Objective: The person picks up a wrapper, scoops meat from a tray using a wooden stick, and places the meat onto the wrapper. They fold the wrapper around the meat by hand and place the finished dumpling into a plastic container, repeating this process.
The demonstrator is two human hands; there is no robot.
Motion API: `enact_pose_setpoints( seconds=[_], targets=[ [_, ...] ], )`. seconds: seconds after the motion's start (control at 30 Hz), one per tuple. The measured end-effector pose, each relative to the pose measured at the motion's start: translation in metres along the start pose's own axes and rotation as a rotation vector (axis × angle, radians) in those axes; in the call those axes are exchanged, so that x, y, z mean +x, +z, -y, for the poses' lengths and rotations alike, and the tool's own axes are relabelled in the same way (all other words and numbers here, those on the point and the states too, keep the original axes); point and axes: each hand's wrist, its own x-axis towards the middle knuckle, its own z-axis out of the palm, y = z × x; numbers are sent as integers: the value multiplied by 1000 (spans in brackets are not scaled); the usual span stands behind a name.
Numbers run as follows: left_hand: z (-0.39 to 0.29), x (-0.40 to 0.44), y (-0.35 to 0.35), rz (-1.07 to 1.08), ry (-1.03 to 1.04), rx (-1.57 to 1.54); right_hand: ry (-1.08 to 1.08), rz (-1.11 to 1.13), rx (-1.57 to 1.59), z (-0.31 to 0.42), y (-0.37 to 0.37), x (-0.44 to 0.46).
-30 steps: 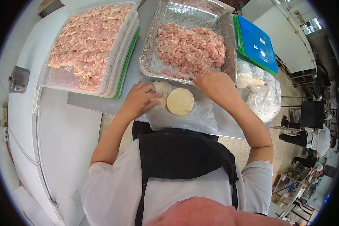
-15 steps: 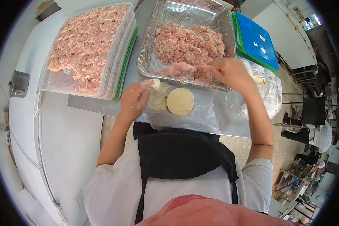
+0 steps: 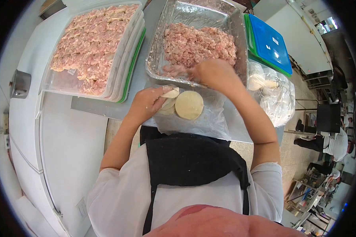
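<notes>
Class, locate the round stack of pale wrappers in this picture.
In the head view, the round wrapper stack lies near the middle, on the clear plastic sheet, just below the metal tray and right of the left hand.

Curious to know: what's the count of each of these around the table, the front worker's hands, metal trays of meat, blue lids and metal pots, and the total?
Hands, left hand and right hand: 2
Metal tray: 1
Blue lid: 1
Metal pot: 1
Total: 5
</notes>
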Motion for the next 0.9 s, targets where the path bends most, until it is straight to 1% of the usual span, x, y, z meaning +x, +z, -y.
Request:
enact_pose_setpoints(
  seconds=[0.03, 0.07, 0.13, 0.17, 0.2, 0.23, 0.3, 0.33, 0.37, 0.4, 0.43, 0.47, 0.53, 0.57, 0.6, 0.63, 0.67, 0.7, 0.73, 0.77, 0.83, 0.87, 0.9],
  targets=[
    [1, 0, -2, 19, 92, 69, -31, 3, 97, 13, 1, -2],
    [-1, 2, -5, 15, 90, 68, -62, 7, 193, 20, 3, -2],
    [-4, 5, -10, -58, 185, 143, -56, 17, 212, 12, 6, -1],
    [-1, 2, -10, -57, 185, 140, -88, -53, 386, 0, 3, 0],
    [4, -3, -9, -41, 88, 128, -118, -123, 562, -8, 0, 0],
    [5, -5, -10, -26, -9, 118, -118, -121, 563, -12, -7, 1],
    [-7, 2, -17, -50, -26, 68, -32, -51, 178, -17, -21, 4],
    [-11, 6, -19, -72, -41, 17, -30, -50, 177, -15, -17, 5],
    [-9, 7, -18, -70, -39, 14, -27, 23, 145, -9, -10, 5],
    [-5, 7, -16, -86, 45, -10, -24, 98, 114, -3, -5, 4],
    [-1, 7, -15, -105, 129, -34, -24, 99, 114, 6, -7, 3],
    [1, 5, -13, -105, 127, -34, -19, 103, 174, 16, -9, 1],
    [3, -2, -11, -99, -92, -298, -11, 107, 238, 16, -9, 1],
    [3, -3, -13, -99, -93, -299, -29, 35, 333, 8, -8, 4],
    [3, -5, -16, -39, -200, -376, -47, -36, 428, 3, -7, 7],
    [1, -7, -19, 22, -306, -452, -47, -36, 429, 2, -5, 11],
    [-2, -6, -21, 24, -306, -452, 4, 39, 282, 4, -1, 16],
    [-7, -4, -22, 79, -307, -411, 55, 114, 134, 6, 1, 19],
    [-10, -2, -23, 133, -306, -367, 57, 111, 135, 12, 2, 17],
    [-12, 0, -24, 132, -303, -365, 37, 99, 187, 19, 3, 13],
    [-15, 1, -25, 190, -287, -521, 16, 86, 240, 18, 11, 7],
    [-15, 1, -25, 192, -283, -519, -14, 15, 444, 8, 19, 4],
    [-13, 2, -24, 213, -297, -624, -45, -58, 647, 4, 15, 1]
  ],
)
